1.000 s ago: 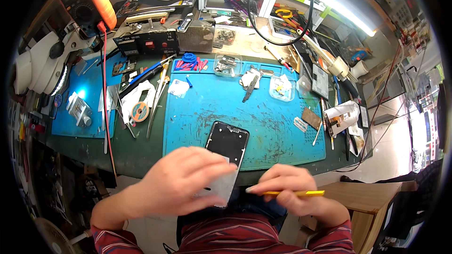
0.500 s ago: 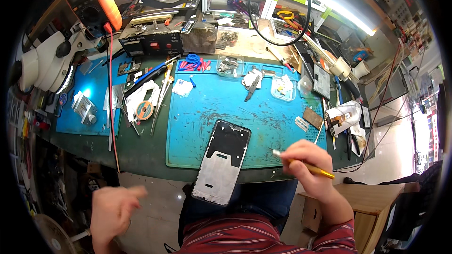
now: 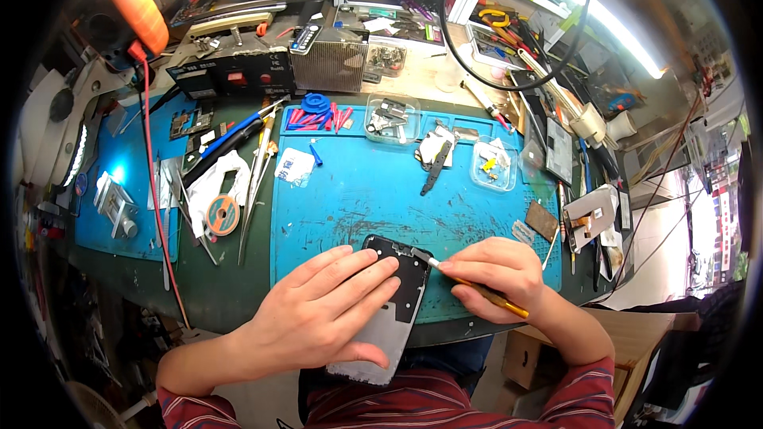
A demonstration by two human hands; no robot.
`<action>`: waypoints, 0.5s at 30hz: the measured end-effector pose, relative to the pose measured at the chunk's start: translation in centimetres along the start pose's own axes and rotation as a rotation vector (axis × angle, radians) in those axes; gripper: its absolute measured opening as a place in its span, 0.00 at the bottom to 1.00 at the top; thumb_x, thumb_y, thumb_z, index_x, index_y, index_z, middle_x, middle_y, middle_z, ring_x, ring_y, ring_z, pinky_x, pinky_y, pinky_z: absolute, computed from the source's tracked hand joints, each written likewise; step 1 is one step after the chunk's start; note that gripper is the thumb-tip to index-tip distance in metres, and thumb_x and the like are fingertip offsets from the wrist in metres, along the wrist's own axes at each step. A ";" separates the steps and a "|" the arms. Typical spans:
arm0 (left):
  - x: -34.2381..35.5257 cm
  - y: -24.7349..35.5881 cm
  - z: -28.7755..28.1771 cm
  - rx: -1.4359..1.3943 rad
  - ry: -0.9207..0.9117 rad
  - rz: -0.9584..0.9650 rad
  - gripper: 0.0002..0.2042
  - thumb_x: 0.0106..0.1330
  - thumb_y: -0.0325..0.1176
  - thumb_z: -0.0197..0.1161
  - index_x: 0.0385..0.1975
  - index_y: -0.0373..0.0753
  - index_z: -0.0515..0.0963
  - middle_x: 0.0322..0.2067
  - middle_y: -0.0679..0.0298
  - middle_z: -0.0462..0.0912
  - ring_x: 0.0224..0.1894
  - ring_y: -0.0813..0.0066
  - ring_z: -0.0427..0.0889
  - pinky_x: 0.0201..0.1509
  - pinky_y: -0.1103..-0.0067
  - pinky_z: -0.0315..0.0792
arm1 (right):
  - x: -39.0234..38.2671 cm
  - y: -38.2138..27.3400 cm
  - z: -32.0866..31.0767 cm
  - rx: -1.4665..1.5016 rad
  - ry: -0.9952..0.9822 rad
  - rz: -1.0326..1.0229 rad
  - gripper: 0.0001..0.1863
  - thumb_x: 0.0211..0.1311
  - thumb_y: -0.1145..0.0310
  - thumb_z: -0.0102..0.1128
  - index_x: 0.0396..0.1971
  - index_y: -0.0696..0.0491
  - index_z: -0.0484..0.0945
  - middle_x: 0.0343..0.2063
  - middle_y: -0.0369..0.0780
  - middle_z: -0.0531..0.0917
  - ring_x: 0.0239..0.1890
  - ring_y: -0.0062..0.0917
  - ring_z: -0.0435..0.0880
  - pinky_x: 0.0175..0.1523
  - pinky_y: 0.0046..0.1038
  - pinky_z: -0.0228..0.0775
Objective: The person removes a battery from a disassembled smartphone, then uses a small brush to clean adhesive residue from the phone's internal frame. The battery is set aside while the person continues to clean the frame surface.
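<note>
Fingers (image 3: 346,276) of the left hand (image 3: 312,318): straight, side by side, thumb well apart, gripping nothing; they lie flat across the left side of a phone frame (image 3: 407,302). Fingers of the right hand (image 3: 509,276): clamped on a yellow tool (image 3: 507,304), pale tip at the frame's top right corner; cannot tell whether it touches.

Frame: black upper part, grey lower part. Upper end over a blue mat (image 3: 469,218); lower end reaches past the near edge of the tabletop (image 3: 238,290), above the lap. No writing made out on frame or tool.

On the mat, beyond the frame: dark strip (image 3: 435,171) beside white scraps; clear tub (image 3: 493,186) with small yellow and white bits; second clear tub (image 3: 389,141) with metal parts; blue coil (image 3: 315,102) next to red sticks (image 3: 342,118); short blue stick (image 3: 316,155). White packet (image 3: 293,168) carries blue printed characters. Brown plate (image 3: 542,220) near the mat's right edge.

Left of the mat: orange spool (image 3: 222,215), its markings too small to read; tweezers (image 3: 253,199) just beside it.

Back of the tabletop: black box (image 3: 230,78) with red switch, pale printing on its front, small and partly blurred. Small black pack (image 3: 306,39) above it also bears pale print. Orange meter (image 3: 135,8) at far left, face too dark to read.
</note>
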State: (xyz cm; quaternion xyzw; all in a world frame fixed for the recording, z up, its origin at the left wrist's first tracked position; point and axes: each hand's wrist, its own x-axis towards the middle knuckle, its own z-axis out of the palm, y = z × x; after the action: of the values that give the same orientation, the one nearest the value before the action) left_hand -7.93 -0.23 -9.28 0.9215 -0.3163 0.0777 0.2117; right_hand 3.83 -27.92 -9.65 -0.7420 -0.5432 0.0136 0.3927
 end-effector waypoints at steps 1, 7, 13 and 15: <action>0.1 -0.3 0.4 -0.021 -0.001 0.003 0.38 0.59 0.64 0.61 0.56 0.33 0.79 0.61 0.57 0.78 0.62 0.57 0.77 0.65 0.60 0.72 | 0.0 0.1 0.0 0.001 -0.007 0.004 0.18 0.53 0.77 0.71 0.46 0.57 0.85 0.37 0.42 0.88 0.33 0.33 0.87 0.36 0.29 0.78; 0.3 -1.0 0.7 -0.096 0.008 0.009 0.37 0.58 0.63 0.62 0.53 0.32 0.81 0.58 0.56 0.80 0.60 0.57 0.78 0.62 0.65 0.76 | 0.3 0.5 -0.1 0.024 -0.028 0.025 0.18 0.52 0.76 0.72 0.46 0.57 0.85 0.37 0.42 0.88 0.32 0.31 0.87 0.35 0.29 0.77; 0.4 -1.1 0.6 -0.105 -0.013 0.001 0.37 0.58 0.62 0.63 0.53 0.32 0.81 0.58 0.56 0.80 0.60 0.57 0.78 0.62 0.68 0.77 | 0.5 0.7 -0.1 0.028 -0.040 0.029 0.18 0.53 0.76 0.72 0.46 0.57 0.85 0.37 0.41 0.88 0.34 0.31 0.88 0.35 0.28 0.77; 0.4 -1.1 0.6 -0.105 -0.014 0.003 0.37 0.58 0.62 0.63 0.53 0.32 0.81 0.58 0.56 0.80 0.60 0.57 0.78 0.62 0.68 0.77 | 0.6 0.7 -0.2 0.028 -0.042 0.027 0.18 0.53 0.76 0.72 0.46 0.57 0.85 0.37 0.41 0.88 0.35 0.31 0.88 0.35 0.28 0.77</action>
State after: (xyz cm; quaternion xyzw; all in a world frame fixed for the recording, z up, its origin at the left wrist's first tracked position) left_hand -6.91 0.05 -10.08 0.9092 -0.3226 0.0548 0.2576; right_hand 4.69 -27.58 -9.71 -0.7432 -0.5411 0.0423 0.3913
